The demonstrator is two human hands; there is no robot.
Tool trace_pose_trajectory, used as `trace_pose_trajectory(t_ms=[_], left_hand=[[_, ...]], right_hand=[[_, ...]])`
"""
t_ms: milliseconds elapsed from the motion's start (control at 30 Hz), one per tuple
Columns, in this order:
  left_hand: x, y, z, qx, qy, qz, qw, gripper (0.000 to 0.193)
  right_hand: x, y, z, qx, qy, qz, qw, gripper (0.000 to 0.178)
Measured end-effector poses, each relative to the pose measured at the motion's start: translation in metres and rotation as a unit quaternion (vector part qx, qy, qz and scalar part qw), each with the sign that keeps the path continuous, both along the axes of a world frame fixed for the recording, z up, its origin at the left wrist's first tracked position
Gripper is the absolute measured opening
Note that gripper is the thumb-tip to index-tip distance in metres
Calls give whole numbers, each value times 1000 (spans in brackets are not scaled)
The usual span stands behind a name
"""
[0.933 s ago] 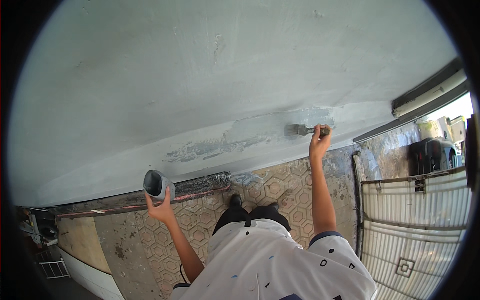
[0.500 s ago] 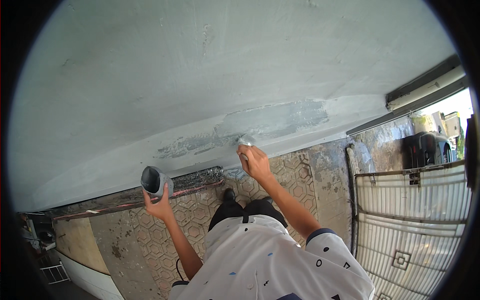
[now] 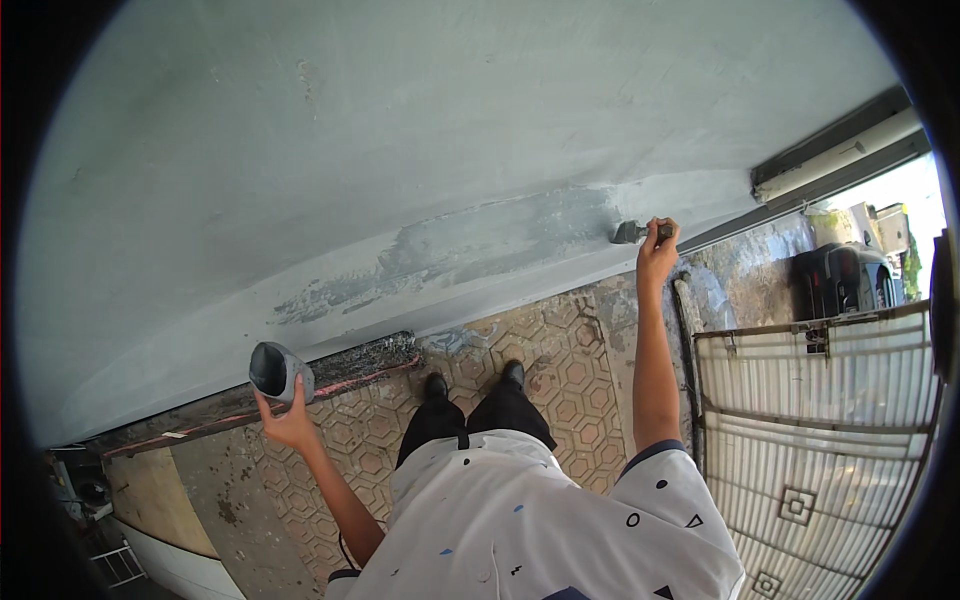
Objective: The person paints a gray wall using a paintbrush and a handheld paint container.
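Observation:
My right hand (image 3: 658, 252) is closed round the handle of a paintbrush (image 3: 630, 232), whose grey-coated bristles point left and meet the wall at the right end of a wet-looking grey patch (image 3: 490, 240). Pale grey paint covers the rest of the wall (image 3: 330, 130). Off to the left, my left hand (image 3: 292, 425) grips a grey-smeared paint container (image 3: 282, 372) from below and the side. Its dark opening is turned up toward the view; how much is inside cannot be made out.
Patterned paving (image 3: 560, 370) lies under my shoes. A dark, debris-strewn ledge with a pinkish line (image 3: 350, 375) runs along the wall's foot. To the right stand a ribbed metal gate (image 3: 810, 440) and, beyond it, a dark car (image 3: 845, 280). A pale pipe (image 3: 840, 165) edges the wall.
My right hand has swept the brush rightward along the wall, from the middle of the grey patch to its right end. My left hand still holds the container, slightly further left in view.

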State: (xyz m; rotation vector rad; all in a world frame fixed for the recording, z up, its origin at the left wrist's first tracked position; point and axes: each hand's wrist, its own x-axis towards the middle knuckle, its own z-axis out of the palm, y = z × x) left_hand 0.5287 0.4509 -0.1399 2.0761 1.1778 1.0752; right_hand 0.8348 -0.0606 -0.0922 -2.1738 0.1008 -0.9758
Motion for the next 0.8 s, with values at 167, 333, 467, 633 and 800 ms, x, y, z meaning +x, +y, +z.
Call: trace_pose_trajectory(t_ms=[167,333,467,633,800], left_hand=[[13,-37,15,41,4,4,999,71],[21,-81,26,81,32,20,996,71],[32,-124,34,71,6,-12,997,70],[40,-175,40,102,34,-34,994,68],[52,-222,35,87,52,-61,993,70]], right_hand=[[10,10,-26,-206,13,97,974,12],[-55,111,-40,-144,-20,353,924,20],[-55,110,-20,232,45,348,908,13],[34,-37,-60,235,56,201,949,11],[61,-146,-21,131,20,87,987,9]])
